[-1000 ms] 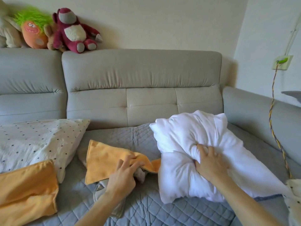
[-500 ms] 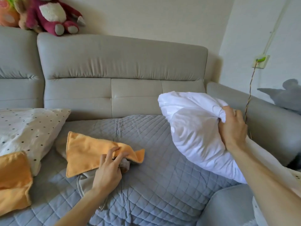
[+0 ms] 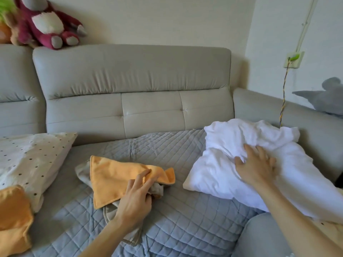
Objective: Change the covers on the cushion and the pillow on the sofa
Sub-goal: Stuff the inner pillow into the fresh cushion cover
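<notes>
Left fingers (image 3: 143,174) pinched on orange cover (image 3: 115,175); right fingers (image 3: 260,153) flat on diagonal pillow (image 3: 220,164)

The left hand (image 3: 135,199) pinches the orange cover (image 3: 111,175); the right hand (image 3: 256,167) presses flat on the white pillow (image 3: 219,164) on the sofa (image 3: 130,75).

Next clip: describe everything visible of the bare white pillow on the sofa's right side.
The white pillow is uncovered: soft, creased white fabric, bunched at its top. It lies tilted on the grey quilted sofa cover, by the armrest. The right hand rests on it, fingers spread and pressing into the cloth.
</notes>
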